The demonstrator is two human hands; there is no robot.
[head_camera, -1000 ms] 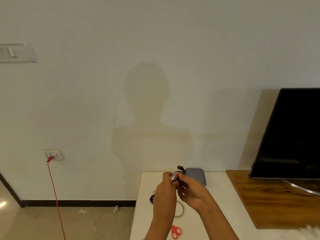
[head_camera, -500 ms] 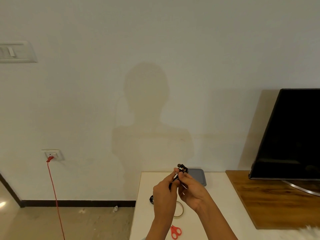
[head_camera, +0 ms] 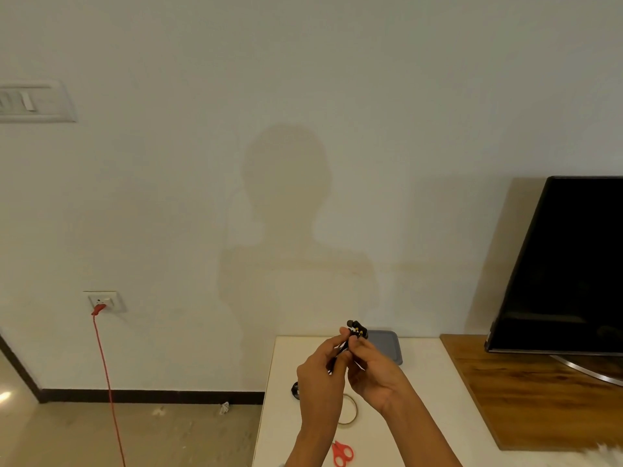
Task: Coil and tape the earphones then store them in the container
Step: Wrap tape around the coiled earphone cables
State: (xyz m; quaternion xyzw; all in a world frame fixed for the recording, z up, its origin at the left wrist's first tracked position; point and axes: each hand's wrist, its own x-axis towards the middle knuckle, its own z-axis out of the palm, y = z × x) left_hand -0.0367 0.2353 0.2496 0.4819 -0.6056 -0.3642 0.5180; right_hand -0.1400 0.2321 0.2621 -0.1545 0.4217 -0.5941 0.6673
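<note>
Earphones (head_camera: 356, 328) between two hands (head_camera: 350, 372)

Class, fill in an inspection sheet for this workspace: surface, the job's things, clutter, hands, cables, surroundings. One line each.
Surface: white table, against the wall.
Job's things: earphones bunched up, held above the table; grey container with its lid on, at the far edge; tape roll flat on the table; red scissors at the near edge.
Clutter: small black item beside the left wrist, too hidden to identify.
Hands: left hand and right hand both pinch the earphones.
Cables: red cable hangs from a wall socket to the floor.
Surroundings: dark screen on a wooden top, right.
</note>
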